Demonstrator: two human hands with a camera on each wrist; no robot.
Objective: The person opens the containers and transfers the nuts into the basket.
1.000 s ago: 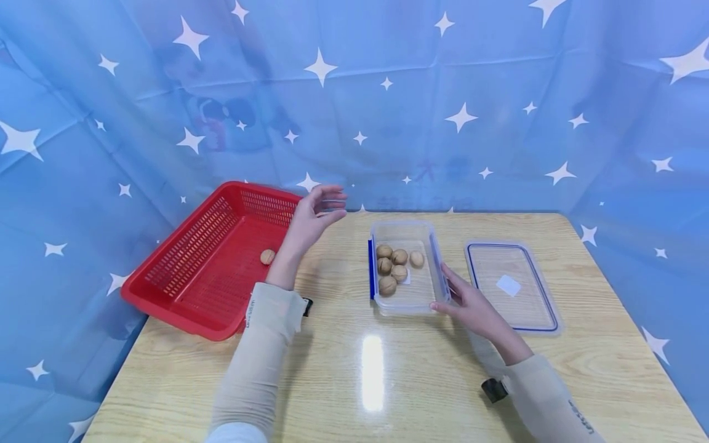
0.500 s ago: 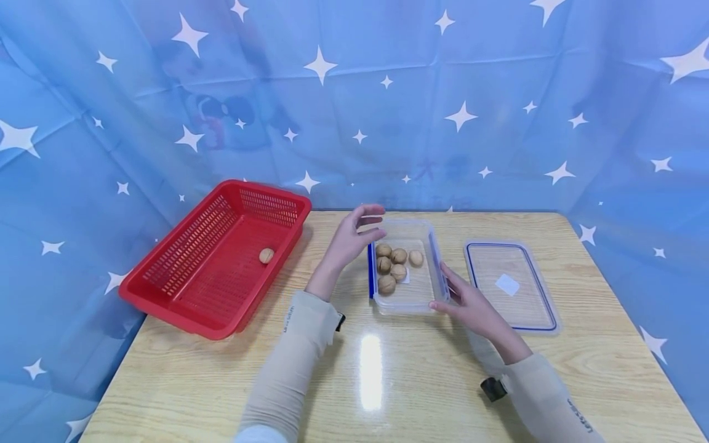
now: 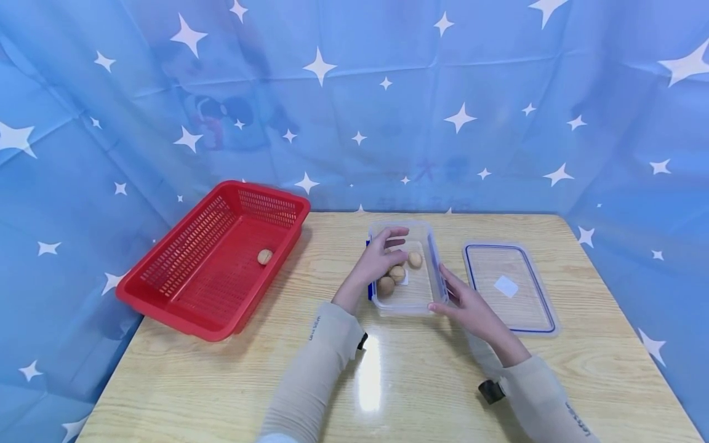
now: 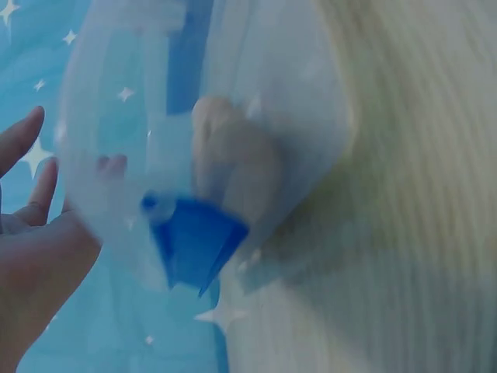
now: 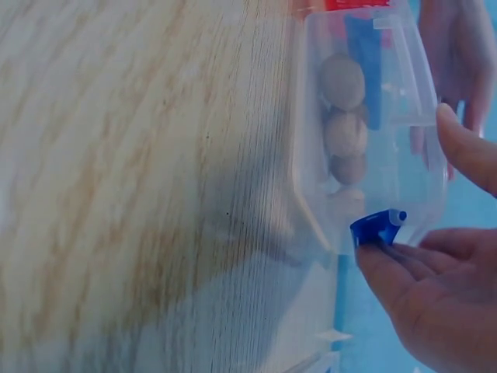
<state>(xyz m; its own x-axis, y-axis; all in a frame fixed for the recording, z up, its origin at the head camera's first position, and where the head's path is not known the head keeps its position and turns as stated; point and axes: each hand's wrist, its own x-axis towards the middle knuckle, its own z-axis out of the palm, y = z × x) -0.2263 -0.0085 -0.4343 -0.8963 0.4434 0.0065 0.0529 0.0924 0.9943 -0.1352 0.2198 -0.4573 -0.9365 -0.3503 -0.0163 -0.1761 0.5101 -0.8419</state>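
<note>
A clear plastic food container (image 3: 416, 296) with blue latches stands on the table, holding several walnuts (image 3: 386, 285). Above its left side is my left hand (image 3: 374, 263), fingers loosely bent and spread, with nothing seen between them; it hides some of the walnuts. The left wrist view also shows those left-hand fingers (image 4: 17, 144) apart from one another beside the container wall. My right hand (image 3: 471, 312) grips the container's right side. In the right wrist view its thumb (image 5: 464, 151) lies at the rim and its fingers touch a blue latch (image 5: 378, 227).
A red perforated basket (image 3: 194, 295) stands on the left with a single walnut (image 3: 264, 256) inside. To the right, a clear lid (image 3: 512, 311) with a blue seal lies flat on the wooden table (image 3: 421, 381). A blue star-patterned curtain (image 3: 354, 111) hangs behind.
My left hand has moved right, from beside the red basket to over the container, where it covers some walnuts. The right hand and the container have stayed in place.
</note>
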